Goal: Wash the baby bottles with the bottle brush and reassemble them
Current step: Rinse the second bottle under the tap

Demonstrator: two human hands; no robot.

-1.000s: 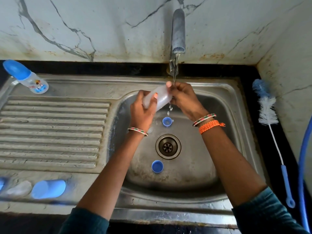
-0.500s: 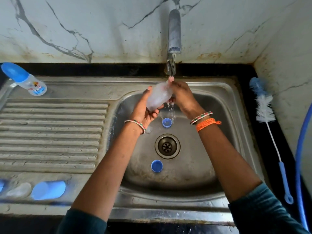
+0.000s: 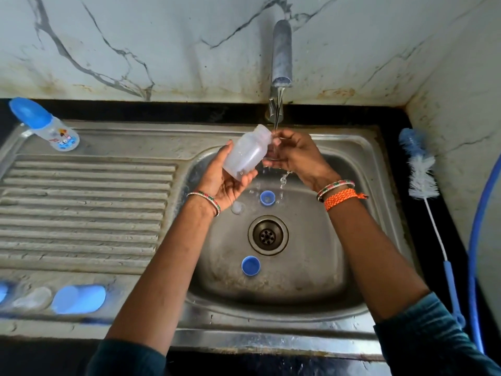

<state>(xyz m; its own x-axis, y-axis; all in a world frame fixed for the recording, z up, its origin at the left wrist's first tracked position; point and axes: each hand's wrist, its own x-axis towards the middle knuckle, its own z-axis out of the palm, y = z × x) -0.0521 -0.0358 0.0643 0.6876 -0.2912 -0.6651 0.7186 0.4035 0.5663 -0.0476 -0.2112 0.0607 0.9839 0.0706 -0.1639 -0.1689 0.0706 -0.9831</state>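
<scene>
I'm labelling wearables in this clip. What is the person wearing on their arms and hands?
Both arms wear dark teal sleeves pushed up. The left hand has a thin beaded bangle at its wrist. The right hand has a similar bangle plus an orange braided thread band.

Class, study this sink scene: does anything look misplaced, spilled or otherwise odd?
Two blue caps and a clear teat lie loose in the sink basin near the open drain. The bottle brush lies unused on the counter. Otherwise nothing looks damaged.
</scene>
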